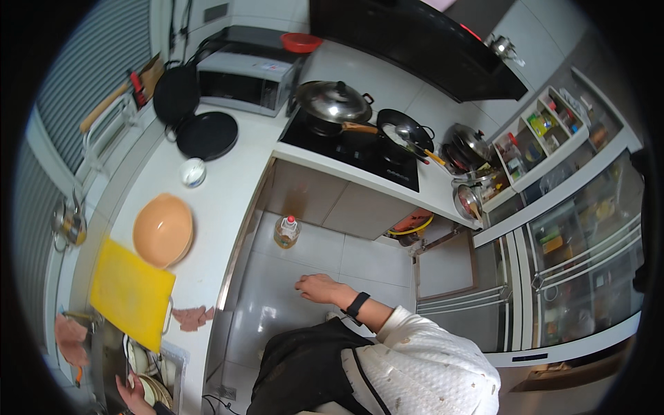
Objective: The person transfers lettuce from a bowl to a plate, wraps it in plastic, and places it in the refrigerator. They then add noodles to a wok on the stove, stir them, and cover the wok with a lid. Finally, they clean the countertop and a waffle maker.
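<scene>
My right hand [317, 288] hangs over the grey tiled floor, loosely curled, with nothing seen in it. A black band [357, 304] circles that wrist below a white quilted sleeve. My left hand [134, 395] is at the bottom left, over the sink [179, 376], with thumb and fingers apart. Right beside it are several stacked plates [155, 391] and bowls [136, 358]; whether it touches them is unclear. A yellow cutting board [132, 295] partly covers the sink's far end. On the counter lies a pinkish-brown cloth [193, 318], and another cloth [71, 338] hangs near the faucet [78, 315].
A large orange bowl [163, 231], small white bowl [193, 172] and opened electric griddle [207, 136] stand along the counter. Lidded pan [334, 101] and wok [386, 116] sit on the cooktop [353, 150]. An oil bottle [287, 232] stands on the floor. A lower cabinet door [446, 272] hangs open.
</scene>
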### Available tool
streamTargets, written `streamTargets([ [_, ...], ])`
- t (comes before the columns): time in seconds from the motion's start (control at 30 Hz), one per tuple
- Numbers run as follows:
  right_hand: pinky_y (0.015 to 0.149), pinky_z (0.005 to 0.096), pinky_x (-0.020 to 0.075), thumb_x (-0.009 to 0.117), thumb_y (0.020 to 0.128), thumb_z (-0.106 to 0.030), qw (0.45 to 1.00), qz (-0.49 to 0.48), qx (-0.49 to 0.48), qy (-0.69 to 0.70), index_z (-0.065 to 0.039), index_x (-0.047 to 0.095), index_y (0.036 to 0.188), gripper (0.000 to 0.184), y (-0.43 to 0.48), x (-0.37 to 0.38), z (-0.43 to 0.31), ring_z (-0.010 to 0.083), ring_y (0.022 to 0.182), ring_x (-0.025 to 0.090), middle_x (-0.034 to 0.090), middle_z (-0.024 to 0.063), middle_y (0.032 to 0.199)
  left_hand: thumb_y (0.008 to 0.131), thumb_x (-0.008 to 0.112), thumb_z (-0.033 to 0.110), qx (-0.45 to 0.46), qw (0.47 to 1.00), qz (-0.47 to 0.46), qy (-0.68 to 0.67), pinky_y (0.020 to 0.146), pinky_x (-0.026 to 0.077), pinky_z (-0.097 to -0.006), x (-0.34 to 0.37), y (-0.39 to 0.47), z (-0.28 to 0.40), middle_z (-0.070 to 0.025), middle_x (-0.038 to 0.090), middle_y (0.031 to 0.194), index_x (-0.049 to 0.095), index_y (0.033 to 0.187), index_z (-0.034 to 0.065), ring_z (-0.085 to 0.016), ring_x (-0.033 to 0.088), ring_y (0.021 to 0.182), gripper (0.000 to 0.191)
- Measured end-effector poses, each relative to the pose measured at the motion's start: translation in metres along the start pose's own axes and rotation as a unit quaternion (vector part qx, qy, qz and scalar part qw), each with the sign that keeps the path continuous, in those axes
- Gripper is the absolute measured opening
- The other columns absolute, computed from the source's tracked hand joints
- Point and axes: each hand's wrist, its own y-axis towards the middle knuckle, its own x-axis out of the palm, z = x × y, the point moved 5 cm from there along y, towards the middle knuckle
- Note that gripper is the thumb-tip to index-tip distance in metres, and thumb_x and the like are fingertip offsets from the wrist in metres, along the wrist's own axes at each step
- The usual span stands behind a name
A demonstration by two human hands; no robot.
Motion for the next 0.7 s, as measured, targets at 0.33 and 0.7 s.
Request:
streamTargets([
  [0.33, 0.065, 0.0303, 0.0505, 0.053, 0.094, -0.032, 0.781, 0.313, 0.274, 0.466, -0.003, 0.064, 0.096, 0.031, -0.128, 0.007, 0.327, 0.0149, 0.071, 0.063, 0.065, 0.0053, 0.077, 0.096, 0.053, 0.021, -0.065, 0.928, -0.298, -0.212, 0.083, 0.048, -0.0222, 0.238, -0.200, 0.141, -0.0081, 0.049, 0.132, 0.047, 0.137, 0.0094, -0.016, 0.051, 0.112, 0.044],
  [0.7, 0.069, 0.0396, 0.0544, 0.049, 0.096, -0.045, 0.499, 0.406, 0.263, 0.719, -0.006, 0.047, 0.121, 0.046, -0.123, -0.204, 0.486, 0.0257, 0.085, 0.069, 0.065, 0.0125, 0.098, 0.093, 0.061, 0.027, -0.202, 0.817, -0.539, 0.034, 0.069, 0.051, -0.0212, 0.606, -0.425, 0.200, -0.0042, 0.067, 0.103, 0.058, 0.120, 0.0087, -0.012, 0.064, 0.086, 0.033],
])
